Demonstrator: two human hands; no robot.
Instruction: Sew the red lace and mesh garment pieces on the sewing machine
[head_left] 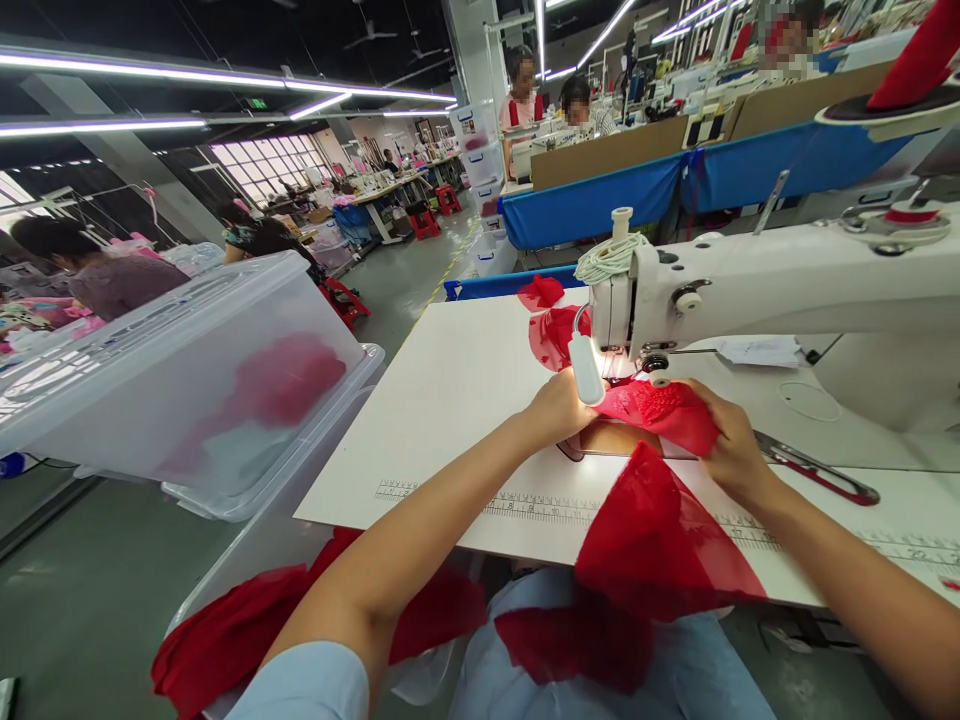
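Note:
A piece of red fabric (660,408) lies under the needle area of a white sewing machine (750,280). My left hand (562,408) is at the fabric's left end, by the lit needle; its fingertips are partly hidden behind a small white lamp (586,370). My right hand (731,440) grips the fabric's right end, fingers closed on its edge. More sheer red fabric (645,540) hangs over the table's front edge onto my lap. Other red pieces (559,335) lie behind the needle, to the left of the machine head.
Thread snips (817,468) lie right of my right hand on the white table (435,400), which has a printed ruler along its front. Clear plastic bins (225,400) stand at left, red cloth (240,620) below. Several people work at machines beyond.

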